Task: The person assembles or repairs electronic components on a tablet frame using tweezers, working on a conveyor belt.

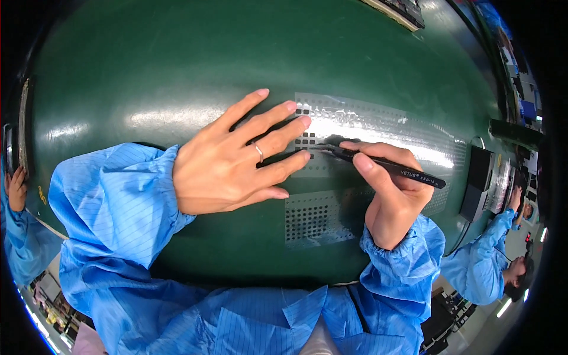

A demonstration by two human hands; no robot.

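My left hand [239,151] lies flat with its fingers spread, a ring on one of them. Its fingertips rest at the left edge of a clear plastic sheet [378,121] that carries small dark square pieces [308,135] in rows. In my right hand [393,189] I grip black tweezers [390,167] like a pen. Their fine tips point left, close to the dark squares by my left fingertips; whether they pinch a piece is too small to tell. Nearer to me lies a second clear sheet [343,222] with many small dark dots on its left part.
Both sheets lie on a green table mat [177,65]. A black box [477,183] with a cable stands at the right edge. At the far side sits a dark tray-like object [396,12]. People in blue smocks [482,263] sit to the right and left.
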